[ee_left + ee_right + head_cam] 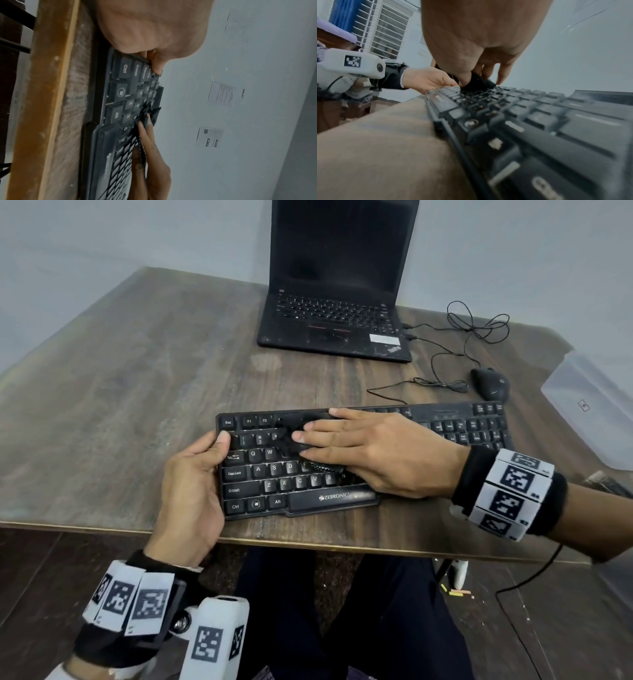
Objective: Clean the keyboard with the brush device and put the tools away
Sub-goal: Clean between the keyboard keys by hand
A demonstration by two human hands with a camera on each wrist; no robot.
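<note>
Scrubbing away: my right hand (370, 450) holds the brush device (301, 436) down on the number row, while my left hand (191, 484) pinches the keyboard (308, 498)'s left edge. Light plastic board, probably slides easily, so bracing there seems smart.

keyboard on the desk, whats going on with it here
A person is cleaning the keyboard on the wooden table. The left hand grips its left end, thumb by the Esc corner, holding it in place. The right hand holds a black brush device down on the upper-left keys. A closed-screen-dark laptop, a mouse and a clear plastic box sit farther back, untouched.
</note>
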